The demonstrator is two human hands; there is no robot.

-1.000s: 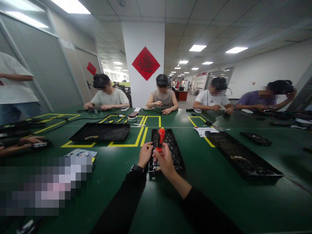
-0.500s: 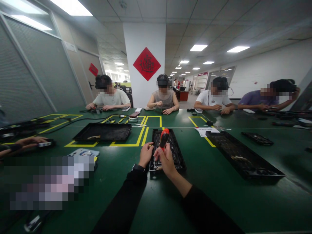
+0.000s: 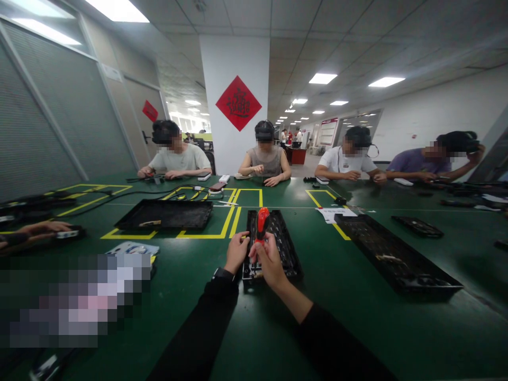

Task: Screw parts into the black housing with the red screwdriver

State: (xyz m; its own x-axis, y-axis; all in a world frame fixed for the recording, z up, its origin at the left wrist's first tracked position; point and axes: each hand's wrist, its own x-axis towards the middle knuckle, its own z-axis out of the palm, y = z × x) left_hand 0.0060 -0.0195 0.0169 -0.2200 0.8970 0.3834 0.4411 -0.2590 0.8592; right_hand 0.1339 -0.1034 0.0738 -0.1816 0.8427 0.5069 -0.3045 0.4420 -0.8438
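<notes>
A black tray-like casing [image 3: 291,259] with small parts inside lies on the green table in front of me. My right hand [image 3: 270,260] is closed on a red and black screwdriver [image 3: 262,219], held over the casing with its handle up. The screwdriver's tip is too small to make out. At the casing's left edge is my left hand [image 3: 237,253], its fingers pressed together on the rim. Whether it also pinches a small part is hidden.
Black trays lie at the left [image 3: 170,214] and right [image 3: 397,256]. A white paper [image 3: 335,214] is beside the right tray. Another person's hand [image 3: 51,228] holds a device at far left. Several people sit across the table. Cables cross the back left.
The screwdriver's handle has tilted slightly to the left and up in my right hand. My left hand stays at the casing's edge. The view has shifted slightly.
</notes>
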